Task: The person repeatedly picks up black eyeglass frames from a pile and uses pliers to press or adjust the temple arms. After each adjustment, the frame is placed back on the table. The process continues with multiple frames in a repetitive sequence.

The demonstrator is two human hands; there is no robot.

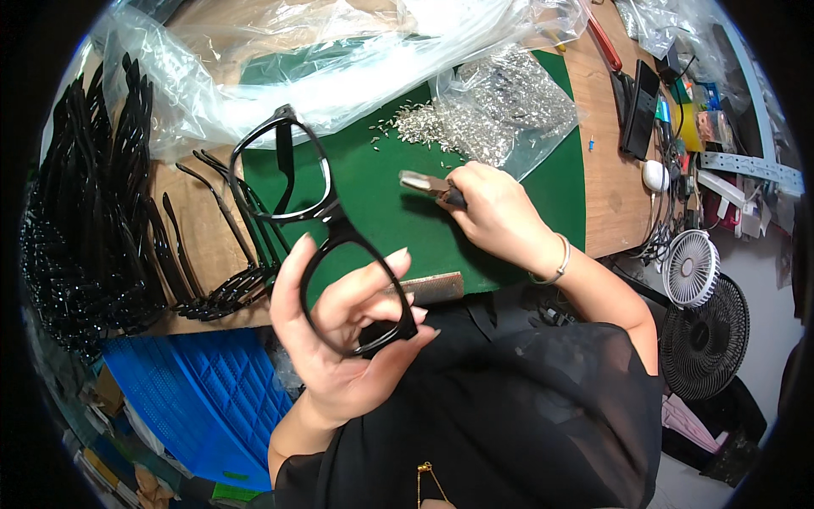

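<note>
A black glasses frame (342, 227) is raised over the front left of the green mat (534, 220), tilted on end. My left hand (360, 382) is closed on its lower rim and corner, fingers curled around and behind the rim. One temple arm folds back at the upper end; whether lenses sit in the rims I cannot tell. Pliers (421, 181) are gripped in my right hand (502, 212), their flat jaws pointing left toward the frame but apart from it. Beyond the jaws lie many tiny silvery pieces (415, 125), spilling from a clear plastic bag (538, 97).
Black glasses frames (93, 229) are heaped at the left, with several more (229, 288) beside the mat. Plastic sheeting (339, 93) covers the back. A flat metal bar (437, 287) lies at the mat's front edge. Rightward are a phone (642, 110), cables and fans (691, 267); a blue crate (195, 399) stands below.
</note>
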